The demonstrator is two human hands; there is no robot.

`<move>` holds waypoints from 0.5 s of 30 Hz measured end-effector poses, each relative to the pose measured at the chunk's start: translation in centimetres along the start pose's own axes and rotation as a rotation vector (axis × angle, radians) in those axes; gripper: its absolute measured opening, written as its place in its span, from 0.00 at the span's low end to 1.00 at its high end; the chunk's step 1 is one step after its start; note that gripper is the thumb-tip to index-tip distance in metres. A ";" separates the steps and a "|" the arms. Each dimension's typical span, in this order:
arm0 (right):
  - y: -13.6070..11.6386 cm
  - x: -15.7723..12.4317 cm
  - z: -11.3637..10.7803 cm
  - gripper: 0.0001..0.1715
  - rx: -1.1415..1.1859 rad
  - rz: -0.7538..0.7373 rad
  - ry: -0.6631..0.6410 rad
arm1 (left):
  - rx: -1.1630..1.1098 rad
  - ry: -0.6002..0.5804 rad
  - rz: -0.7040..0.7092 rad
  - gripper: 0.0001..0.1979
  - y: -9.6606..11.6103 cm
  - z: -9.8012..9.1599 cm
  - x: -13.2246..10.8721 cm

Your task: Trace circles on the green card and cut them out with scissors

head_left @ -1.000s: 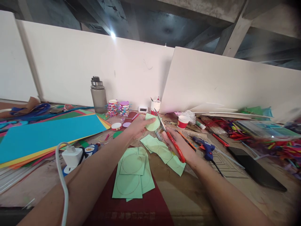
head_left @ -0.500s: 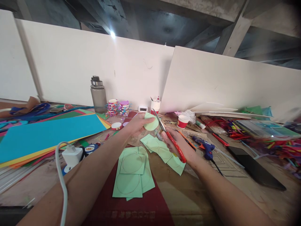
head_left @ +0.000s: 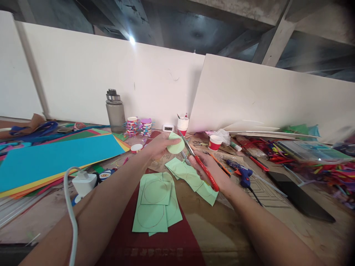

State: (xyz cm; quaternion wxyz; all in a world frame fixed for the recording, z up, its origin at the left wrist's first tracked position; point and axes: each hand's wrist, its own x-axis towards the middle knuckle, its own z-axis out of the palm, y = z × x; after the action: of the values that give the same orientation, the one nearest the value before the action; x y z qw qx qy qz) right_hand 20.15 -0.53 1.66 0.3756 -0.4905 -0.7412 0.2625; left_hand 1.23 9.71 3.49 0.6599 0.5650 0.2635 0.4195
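My left hand (head_left: 160, 145) pinches a light green paper circle (head_left: 176, 145) by its left side, above the table. My right hand (head_left: 204, 162) is closed around red-handled scissors (head_left: 203, 168), whose blades point up and left beside the circle's right edge. Whether the blades touch the paper I cannot tell. Below my left hand lie several overlapping green paper pieces (head_left: 151, 218) with pencilled circles on them. More green paper pieces (head_left: 191, 179) lie under and left of my right hand.
On the left are coloured sheets (head_left: 61, 159) and a white charger (head_left: 84, 181) with its cable across my left forearm. A grey bottle (head_left: 115, 114) and stacked paper cups (head_left: 183, 125) stand at the back. Right are a blue glue gun (head_left: 245, 175) and a black phone (head_left: 301, 195).
My left hand and the green circle have shifted slightly left and away from the scissors. A narrow scrap now hangs near the blades. My right hand is almost unmoved.
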 end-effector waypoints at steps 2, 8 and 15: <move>0.3 0.1 0.0 0.20 -0.048 -0.018 0.000 | 0.011 0.000 -0.004 0.19 0.1 0.1 0.0; 0.7 0.3 0.1 0.16 -0.077 -0.063 0.018 | 0.002 -0.078 -0.009 0.19 -0.3 0.5 -0.1; 0.5 0.2 0.2 0.17 -0.026 -0.045 0.007 | 0.035 -0.071 -0.009 0.18 -0.3 0.3 -0.1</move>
State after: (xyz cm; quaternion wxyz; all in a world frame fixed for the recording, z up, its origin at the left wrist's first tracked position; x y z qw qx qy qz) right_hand 20.22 -0.17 1.19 0.3779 -0.4794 -0.7540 0.2426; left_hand 1.45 9.44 3.28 0.6606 0.5897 0.2501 0.3915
